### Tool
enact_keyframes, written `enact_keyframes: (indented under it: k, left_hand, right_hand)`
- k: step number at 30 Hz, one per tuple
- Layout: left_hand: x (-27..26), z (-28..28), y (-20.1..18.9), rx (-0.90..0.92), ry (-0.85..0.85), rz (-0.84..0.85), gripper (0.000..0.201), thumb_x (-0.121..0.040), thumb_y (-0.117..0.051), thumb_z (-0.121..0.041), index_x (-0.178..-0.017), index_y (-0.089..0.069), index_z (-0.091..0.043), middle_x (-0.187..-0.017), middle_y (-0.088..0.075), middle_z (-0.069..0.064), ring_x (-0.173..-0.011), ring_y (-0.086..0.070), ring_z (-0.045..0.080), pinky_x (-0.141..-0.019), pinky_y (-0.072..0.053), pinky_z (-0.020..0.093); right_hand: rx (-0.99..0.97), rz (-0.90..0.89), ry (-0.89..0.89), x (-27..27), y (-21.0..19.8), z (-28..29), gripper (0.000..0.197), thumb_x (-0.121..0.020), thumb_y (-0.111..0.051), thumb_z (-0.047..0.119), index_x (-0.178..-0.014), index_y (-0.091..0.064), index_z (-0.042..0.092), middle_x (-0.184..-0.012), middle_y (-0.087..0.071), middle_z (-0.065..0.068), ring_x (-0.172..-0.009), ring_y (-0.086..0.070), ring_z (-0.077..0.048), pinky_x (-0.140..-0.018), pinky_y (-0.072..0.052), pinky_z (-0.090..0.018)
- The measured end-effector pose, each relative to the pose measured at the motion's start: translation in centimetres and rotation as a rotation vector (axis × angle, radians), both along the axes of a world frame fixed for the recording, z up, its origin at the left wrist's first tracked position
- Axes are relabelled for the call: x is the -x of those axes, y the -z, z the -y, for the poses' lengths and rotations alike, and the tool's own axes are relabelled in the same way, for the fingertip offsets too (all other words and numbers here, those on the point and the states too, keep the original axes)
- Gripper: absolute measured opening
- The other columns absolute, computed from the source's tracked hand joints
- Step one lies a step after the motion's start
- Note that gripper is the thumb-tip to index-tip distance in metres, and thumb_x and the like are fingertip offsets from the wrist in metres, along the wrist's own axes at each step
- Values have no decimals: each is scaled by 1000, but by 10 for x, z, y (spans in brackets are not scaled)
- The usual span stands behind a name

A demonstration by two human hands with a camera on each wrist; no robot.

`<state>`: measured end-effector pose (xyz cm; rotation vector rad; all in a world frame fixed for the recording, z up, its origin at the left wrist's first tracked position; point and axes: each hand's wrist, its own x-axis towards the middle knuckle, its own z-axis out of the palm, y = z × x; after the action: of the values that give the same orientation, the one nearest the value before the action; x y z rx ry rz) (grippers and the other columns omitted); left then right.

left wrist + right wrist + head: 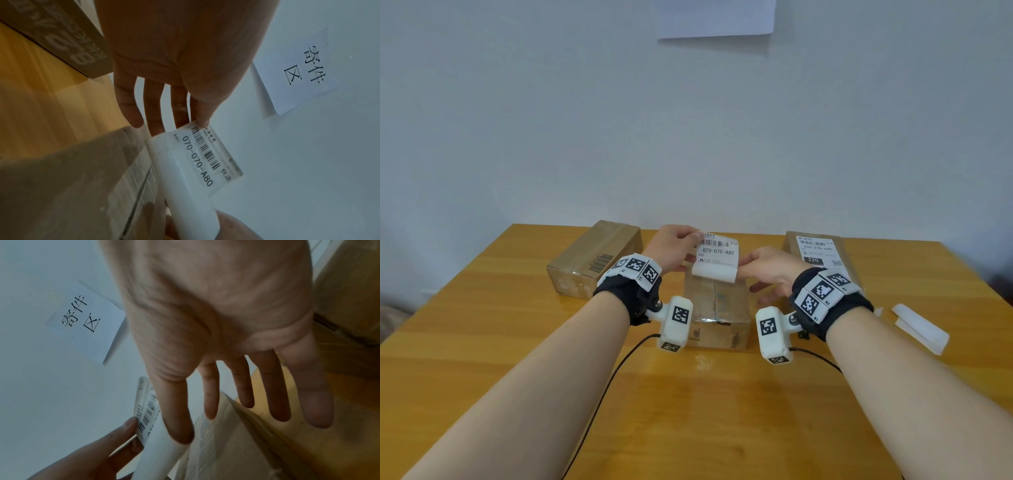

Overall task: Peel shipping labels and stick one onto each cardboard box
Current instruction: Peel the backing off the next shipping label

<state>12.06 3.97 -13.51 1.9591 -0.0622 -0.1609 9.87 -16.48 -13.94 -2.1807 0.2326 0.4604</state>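
Although three cardboard boxes sit on the table (482, 342), the left box (594, 258) left of the middle box (717, 308) bears no shipping label. Above the middle box, the left hand (674, 248) pinches the 070-070-A80 label's (717, 253) top corner while the right hand (774, 274) pinches its right edge, other fingers spread; its liner curls below. Right of it, the right box (822, 253) is labelled: one done, two left.
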Motion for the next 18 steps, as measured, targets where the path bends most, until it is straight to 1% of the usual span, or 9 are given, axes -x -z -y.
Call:
enact_keyframes:
  k: [2, 4, 7, 9, 11, 13, 14, 16, 18]
  left_hand:
    - [-2, -1, 0, 6, -19, 6, 31, -110, -53, -30, -131, -70, -15, -115, -76, 1, -91, -71, 17, -73, -58, 30]
    - [-4, -2, 0, 4, -41, 7, 30, -110, -53, -31, -130, -70, -16, -114, -76, -1, -88, -72, 14, -72, -57, 29]
    - [-9, -1, 0, 20, -74, -13, 28, -110, -54, -31, -129, -70, -18, -115, -76, 2, -90, -72, 17, -79, -59, 34]
    - [-12, 0, -1, 36, -90, -17, 26, -110, -54, -31, -126, -71, -19, -112, -77, 1, -87, -72, 16, -83, -60, 37]
    - [-14, 1, -2, 47, -101, -18, 22, -109, -55, -31, -120, -71, -21, -108, -77, -1, -85, -73, 15, -87, -60, 39]
    - [-16, 2, -2, 56, -106, -27, 19, -109, -55, -31, -116, -71, -22, -105, -78, -2, -84, -74, 15, -89, -60, 40]
    - [-16, 2, -2, 59, -109, -31, 19, -109, -56, -31, -115, -71, -23, -104, -78, -2, -84, -74, 16, -89, -60, 40]
    - [-17, 2, -1, 63, -125, -42, 18, -109, -56, -31, -114, -72, -23, -103, -78, -2, -86, -75, 18, -84, -60, 38]
    - [-18, 2, 0, 78, -143, -61, 18, -108, -58, -31, -113, -73, -22, -103, -79, -1, -85, -76, 18, -78, -58, 34]
  right_hand:
    - [44, -17, -20, -1, 2, 2, 46, -86, -82, 32, -127, -68, 16, -131, -59, -1, -106, -65, -25, -87, -62, -52]
    - [73, -37, -23, -2, 4, 3, 49, -81, -85, 35, -123, -70, 15, -128, -59, -2, -104, -65, -26, -86, -62, -54]
    - [98, -52, -18, -2, 5, 4, 55, -77, -85, 40, -123, -68, 16, -126, -59, -3, -104, -66, -28, -85, -63, -53]
    - [113, -59, -23, -2, 4, 5, 56, -78, -84, 43, -125, -69, 16, -127, -58, -2, -104, -65, -28, -86, -62, -52]
    - [126, -70, -34, -1, 2, 5, 52, -79, -83, 46, -121, -73, 17, -128, -58, 0, -104, -64, -27, -88, -61, -52]
    - [133, -81, -35, 1, 0, 4, 42, -81, -81, 45, -113, -77, 19, -130, -58, 2, -105, -62, -27, -90, -60, -53]
    - [137, -83, -39, 2, -1, 3, 38, -82, -81, 46, -110, -78, 20, -130, -57, 2, -106, -62, -27, -92, -59, -53]
    - [148, -82, -50, 4, -2, 2, 39, -82, -81, 47, -110, -78, 21, -130, -57, 3, -106, -62, -27, -93, -59, -54]
    - [153, -74, -47, 5, -2, 0, 49, -81, -83, 47, -120, -74, 18, -131, -58, 1, -106, -63, -26, -91, -60, -54]
